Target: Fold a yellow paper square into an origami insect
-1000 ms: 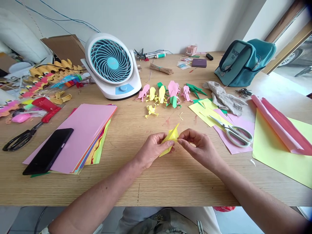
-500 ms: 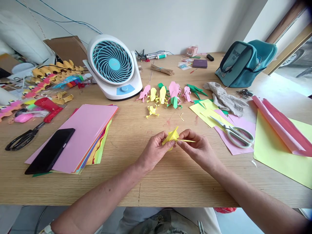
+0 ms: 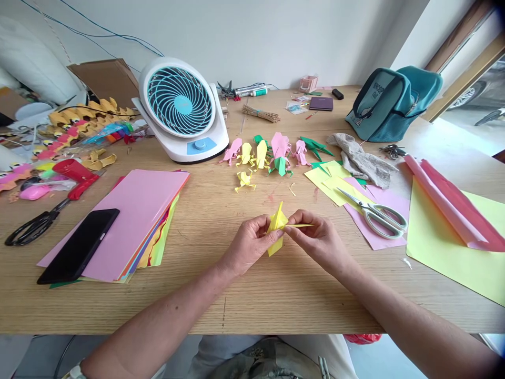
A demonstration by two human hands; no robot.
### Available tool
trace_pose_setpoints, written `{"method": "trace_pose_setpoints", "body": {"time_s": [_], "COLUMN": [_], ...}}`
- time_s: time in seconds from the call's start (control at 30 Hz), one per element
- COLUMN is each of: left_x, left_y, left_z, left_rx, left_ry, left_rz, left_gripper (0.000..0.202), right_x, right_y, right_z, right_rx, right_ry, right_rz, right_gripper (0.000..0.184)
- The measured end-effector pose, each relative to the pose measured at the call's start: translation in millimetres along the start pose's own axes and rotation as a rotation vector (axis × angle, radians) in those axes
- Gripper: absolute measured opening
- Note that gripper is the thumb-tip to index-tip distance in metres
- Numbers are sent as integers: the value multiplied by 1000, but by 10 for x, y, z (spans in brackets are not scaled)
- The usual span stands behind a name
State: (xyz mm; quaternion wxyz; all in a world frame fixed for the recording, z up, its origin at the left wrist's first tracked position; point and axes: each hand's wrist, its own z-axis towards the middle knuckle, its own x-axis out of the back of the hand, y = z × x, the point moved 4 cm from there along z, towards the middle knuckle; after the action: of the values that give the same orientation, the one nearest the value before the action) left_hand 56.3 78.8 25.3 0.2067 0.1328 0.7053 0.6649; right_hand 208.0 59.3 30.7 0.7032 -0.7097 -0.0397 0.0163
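Note:
A small folded yellow paper figure (image 3: 278, 227) is held just above the wooden table (image 3: 252, 295) near its front edge. My left hand (image 3: 249, 245) pinches its body from the left. My right hand (image 3: 317, 239) pinches a thin yellow strip of it that sticks out to the right. Both hands are closed on the paper. Behind them stands a row of finished folded paper frogs (image 3: 272, 152) in pink, yellow and green.
A stack of coloured paper (image 3: 138, 210) with a black phone (image 3: 79, 245) on it lies at left. White scissors (image 3: 374, 213) rest on paper scraps at right. A fan (image 3: 181, 108), black scissors (image 3: 31, 226), a teal bag (image 3: 390, 102) and large yellow sheet (image 3: 453, 242) surround the work area.
The yellow figure has been turned more upright between my hands, and a thin strip has been pulled out to the right. The hands stay in the same place.

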Motion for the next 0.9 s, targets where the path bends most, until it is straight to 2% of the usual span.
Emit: {"method": "trace_pose_setpoints", "body": {"time_s": [0.1,0.2,0.27,0.4,0.57,0.73,0.9], "left_x": [15,34,24,-21,27,91,72], "left_y": [-10,-15,-23,-38,-17,-7,23], "left_z": [12,18,14,-2,15,36,11], "left_rx": [19,8,15,58,28,14,-11], "left_ry": [24,105,125,90,93,109,156], "left_rz": [-50,-177,-256,-320,-163,-9,-94], "left_gripper": [34,33,32,30,28,25,25], "right_x": [-15,-37,-70,-113,-118,-138,-147], "right_y": [27,53,87,147,87,30,18], "right_z": [17,27,19,-10,-39,-53,-42], "right_rx": [-66,-32,-1,26,47,39,38], "right_ry": [-51,-76,-106,-96,-63,-118,-153], "right_rz": [91,125,75,-92,-215,-283,-212], "right_gripper": [37,38,36,28,23,16,23]}}
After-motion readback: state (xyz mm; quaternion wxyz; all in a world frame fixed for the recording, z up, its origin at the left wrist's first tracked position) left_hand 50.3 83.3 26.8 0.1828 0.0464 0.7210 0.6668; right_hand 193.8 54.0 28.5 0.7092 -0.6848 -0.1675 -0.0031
